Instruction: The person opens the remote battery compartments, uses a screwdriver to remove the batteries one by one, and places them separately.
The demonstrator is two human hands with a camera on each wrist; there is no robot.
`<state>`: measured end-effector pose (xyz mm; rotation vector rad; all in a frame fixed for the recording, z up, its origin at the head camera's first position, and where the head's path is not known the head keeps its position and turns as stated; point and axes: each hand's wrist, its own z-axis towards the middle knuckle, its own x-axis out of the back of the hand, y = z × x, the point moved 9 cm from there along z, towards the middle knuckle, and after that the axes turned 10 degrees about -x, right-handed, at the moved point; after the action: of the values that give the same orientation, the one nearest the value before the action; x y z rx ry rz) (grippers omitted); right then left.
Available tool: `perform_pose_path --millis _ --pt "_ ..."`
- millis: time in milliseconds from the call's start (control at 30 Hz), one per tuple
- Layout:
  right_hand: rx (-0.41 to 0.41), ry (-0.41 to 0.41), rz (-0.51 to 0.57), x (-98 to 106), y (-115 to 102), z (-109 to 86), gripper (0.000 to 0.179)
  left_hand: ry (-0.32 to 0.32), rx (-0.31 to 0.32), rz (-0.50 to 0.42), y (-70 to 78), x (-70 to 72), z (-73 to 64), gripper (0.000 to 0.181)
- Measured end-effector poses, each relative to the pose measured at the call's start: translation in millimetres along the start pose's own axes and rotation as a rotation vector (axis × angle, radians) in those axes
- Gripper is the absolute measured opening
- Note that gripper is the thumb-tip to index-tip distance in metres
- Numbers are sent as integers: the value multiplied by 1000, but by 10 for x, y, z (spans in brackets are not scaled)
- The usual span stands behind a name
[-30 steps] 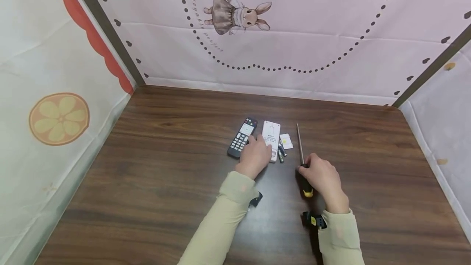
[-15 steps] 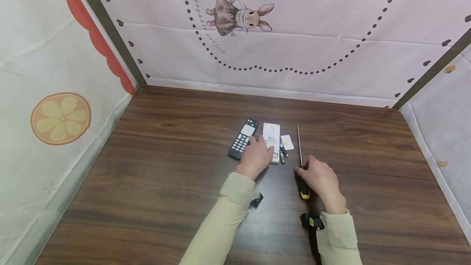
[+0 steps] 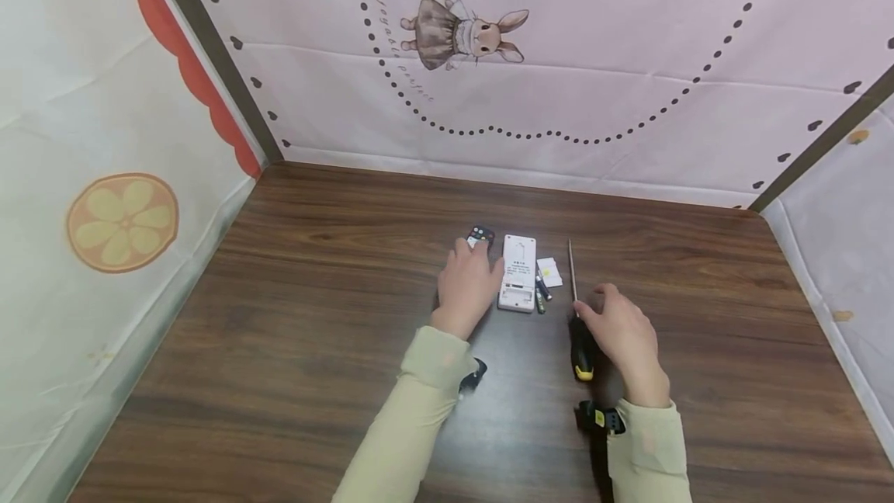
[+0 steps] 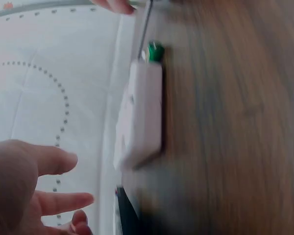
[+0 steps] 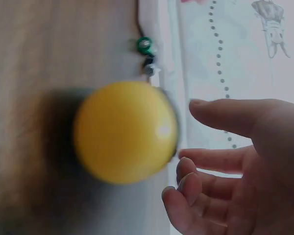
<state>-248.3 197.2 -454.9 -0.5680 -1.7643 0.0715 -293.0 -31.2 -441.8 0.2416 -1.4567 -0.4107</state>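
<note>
My left hand [image 3: 466,286] hovers over a black remote control [image 3: 479,236], hiding most of it. In the left wrist view its thumb and fingers are spread and hold nothing. Just right of that hand lies a white remote control [image 3: 518,273], back side up, with its battery compartment uncovered. My right hand [image 3: 621,332] is beside a screwdriver [image 3: 581,348] with a black and yellow handle, which lies on the table. In the right wrist view the thumb and fingers [image 5: 215,117] stand apart from the handle's yellow end [image 5: 127,132].
Two small batteries [image 3: 541,295] lie close along the white remote's right side. Next to them is a small white piece with a yellow mark [image 3: 549,272]. The brown wooden table [image 3: 314,332] is bordered by printed cloth walls [image 3: 594,99] at the back and sides.
My left hand has shifted left, off the white remote and over the black one, uncovering the battery compartment. My right hand's fingers have come away from the screwdriver, which stays on the table.
</note>
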Motion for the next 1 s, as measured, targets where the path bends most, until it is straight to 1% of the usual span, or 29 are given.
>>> perform_pose_path --millis 67,100,233,300,467,567,667,767,867,1000 --pt "17 40 18 70 -32 -3 59 32 9 38 -60 31 20 49" --pt "25 60 29 101 -56 -6 58 36 14 56 -88 34 27 51" --pt "73 118 94 187 -230 -44 53 25 28 102 -176 8 33 58" --pt "121 137 124 199 -361 -76 51 14 34 113 -209 -5 28 61" --pt "264 141 172 119 -726 -168 48 -23 46 122 -276 -39 3 60" --pt "303 139 189 51 -891 -208 49 -55 55 106 -320 -71 -9 57" --pt "314 141 209 1 -999 -229 50 -90 74 66 -381 -107 -9 57" --pt "318 145 228 -23 -1067 -240 51 -113 107 -10 -461 -119 -8 58" --pt "316 140 246 -39 -1102 -249 53 -108 146 -116 -547 -105 -6 58" --pt "313 125 250 -75 -1120 -251 56 -82 164 -242 -618 -91 8 55"
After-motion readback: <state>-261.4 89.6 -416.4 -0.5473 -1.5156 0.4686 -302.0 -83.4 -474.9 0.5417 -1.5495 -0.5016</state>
